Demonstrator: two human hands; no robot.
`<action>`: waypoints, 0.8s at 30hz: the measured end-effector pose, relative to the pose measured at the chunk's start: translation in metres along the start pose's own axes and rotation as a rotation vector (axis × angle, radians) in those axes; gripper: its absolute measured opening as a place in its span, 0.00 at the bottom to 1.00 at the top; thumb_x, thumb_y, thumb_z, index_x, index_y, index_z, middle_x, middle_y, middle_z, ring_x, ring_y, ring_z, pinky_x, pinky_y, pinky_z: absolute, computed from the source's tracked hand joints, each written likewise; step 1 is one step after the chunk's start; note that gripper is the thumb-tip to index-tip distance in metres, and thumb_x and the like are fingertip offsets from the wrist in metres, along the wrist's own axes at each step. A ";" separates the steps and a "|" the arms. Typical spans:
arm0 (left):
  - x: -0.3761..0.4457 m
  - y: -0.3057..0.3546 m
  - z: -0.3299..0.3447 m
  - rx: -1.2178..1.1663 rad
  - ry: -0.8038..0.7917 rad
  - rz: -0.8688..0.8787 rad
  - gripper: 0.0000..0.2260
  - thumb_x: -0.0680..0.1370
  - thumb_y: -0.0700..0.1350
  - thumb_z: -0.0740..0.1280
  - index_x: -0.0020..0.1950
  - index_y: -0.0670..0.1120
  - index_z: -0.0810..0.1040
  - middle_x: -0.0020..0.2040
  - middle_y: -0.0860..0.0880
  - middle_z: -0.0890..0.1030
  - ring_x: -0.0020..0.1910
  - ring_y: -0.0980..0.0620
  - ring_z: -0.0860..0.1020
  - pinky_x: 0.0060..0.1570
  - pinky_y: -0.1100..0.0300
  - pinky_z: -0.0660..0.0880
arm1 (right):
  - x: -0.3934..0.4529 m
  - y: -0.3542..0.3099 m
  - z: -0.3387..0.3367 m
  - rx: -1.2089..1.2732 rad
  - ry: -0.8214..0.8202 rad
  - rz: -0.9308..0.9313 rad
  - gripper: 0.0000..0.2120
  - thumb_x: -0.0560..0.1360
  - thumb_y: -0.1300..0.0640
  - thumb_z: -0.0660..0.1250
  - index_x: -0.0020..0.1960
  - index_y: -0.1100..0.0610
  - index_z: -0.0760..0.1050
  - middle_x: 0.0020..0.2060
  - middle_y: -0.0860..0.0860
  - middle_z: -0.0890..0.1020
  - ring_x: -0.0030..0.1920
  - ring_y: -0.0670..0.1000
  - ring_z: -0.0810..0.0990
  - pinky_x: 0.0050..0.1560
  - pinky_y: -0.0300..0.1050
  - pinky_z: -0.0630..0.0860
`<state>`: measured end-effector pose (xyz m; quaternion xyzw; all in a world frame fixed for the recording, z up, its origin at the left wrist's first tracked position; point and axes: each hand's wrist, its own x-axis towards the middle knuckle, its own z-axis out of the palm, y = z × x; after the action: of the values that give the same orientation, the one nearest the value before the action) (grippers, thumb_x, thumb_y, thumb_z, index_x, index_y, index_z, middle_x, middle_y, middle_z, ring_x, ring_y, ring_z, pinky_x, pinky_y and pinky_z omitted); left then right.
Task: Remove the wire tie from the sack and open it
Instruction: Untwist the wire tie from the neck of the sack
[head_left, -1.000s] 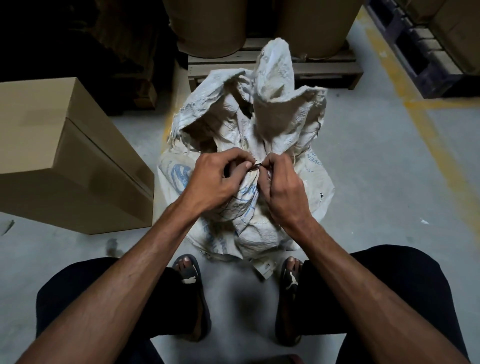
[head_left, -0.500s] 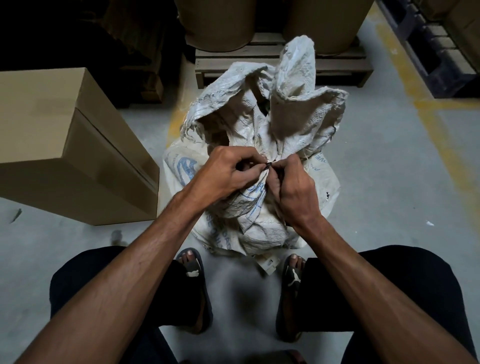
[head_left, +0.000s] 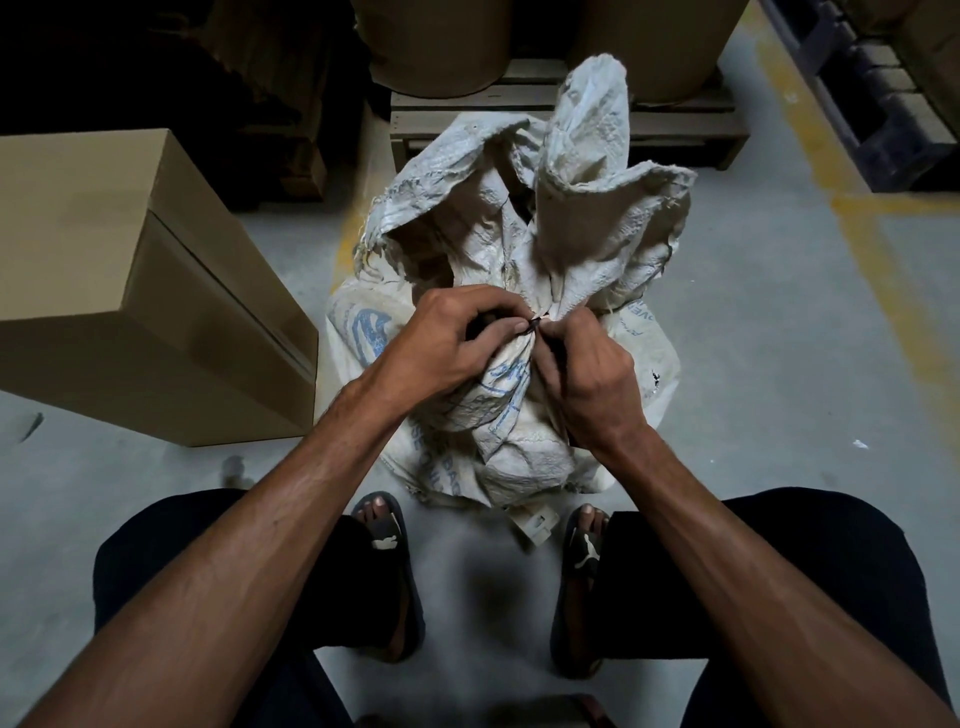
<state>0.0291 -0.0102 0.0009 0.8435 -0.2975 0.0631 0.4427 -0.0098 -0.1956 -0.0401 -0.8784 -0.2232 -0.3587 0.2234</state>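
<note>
Since a second ago the hands have barely shifted on the sack's neck; the tie remains in place, so removal is not yet achieved. A cardboard box (head_left: 130, 291) stands at left. The left hand (head_left: 447, 343), fingers curled, pinches the dark wire tie (head_left: 535, 324). The white sack (head_left: 524, 249) stands on the floor between the feet, neck gathered. The right hand (head_left: 587, 379), fingers curled, apparently pinches the tie's other end; contact is obscured.
</note>
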 end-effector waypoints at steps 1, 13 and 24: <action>0.001 0.000 0.000 0.013 -0.028 -0.024 0.04 0.80 0.40 0.72 0.52 0.41 0.85 0.40 0.51 0.84 0.38 0.53 0.81 0.40 0.59 0.78 | 0.000 0.001 0.000 -0.015 0.001 -0.017 0.09 0.80 0.61 0.68 0.50 0.59 0.67 0.35 0.58 0.75 0.29 0.56 0.74 0.28 0.50 0.72; 0.000 0.004 -0.002 0.056 -0.057 -0.146 0.04 0.81 0.42 0.69 0.52 0.42 0.81 0.32 0.56 0.77 0.30 0.59 0.74 0.33 0.66 0.68 | 0.005 0.000 0.001 -0.031 -0.043 0.029 0.10 0.80 0.62 0.69 0.58 0.60 0.71 0.40 0.58 0.79 0.32 0.56 0.76 0.28 0.49 0.73; -0.002 0.010 0.005 0.107 -0.028 -0.087 0.03 0.77 0.42 0.73 0.47 0.43 0.81 0.33 0.56 0.74 0.30 0.60 0.71 0.34 0.69 0.67 | 0.006 0.002 0.001 -0.130 -0.035 0.022 0.10 0.82 0.57 0.67 0.60 0.59 0.74 0.39 0.55 0.78 0.31 0.54 0.76 0.27 0.48 0.72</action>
<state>0.0212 -0.0175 0.0047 0.8789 -0.2630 0.0477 0.3952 -0.0040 -0.1952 -0.0372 -0.8996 -0.1936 -0.3546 0.1656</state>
